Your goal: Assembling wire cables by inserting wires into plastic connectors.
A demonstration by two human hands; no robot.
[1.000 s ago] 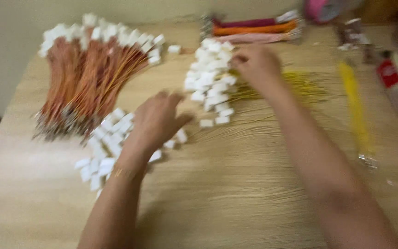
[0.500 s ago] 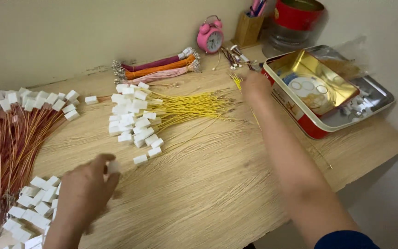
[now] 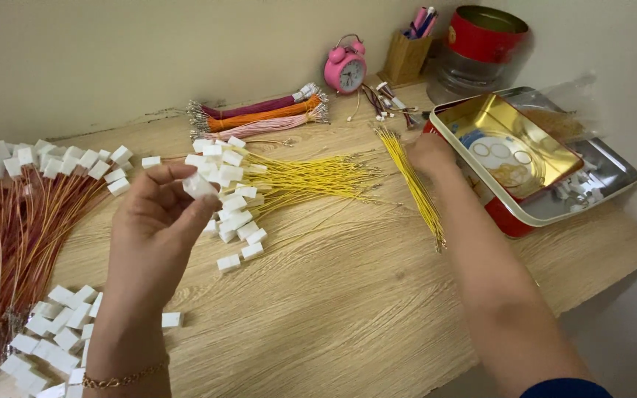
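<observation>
My left hand [image 3: 158, 221] pinches one white plug [image 3: 199, 186] above the desk [image 3: 348, 295]. My right hand [image 3: 430, 153] touches one loose yellow wire bundle [image 3: 413, 184]; its grip I cannot tell. One red-sided gold tin [image 3: 514, 184] sits right, one red can [image 3: 486, 33] behind, one pink clock [image 3: 345, 68].

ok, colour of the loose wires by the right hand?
Yellow: the loose wires lie beside the right hand, clearest in the head view.
</observation>
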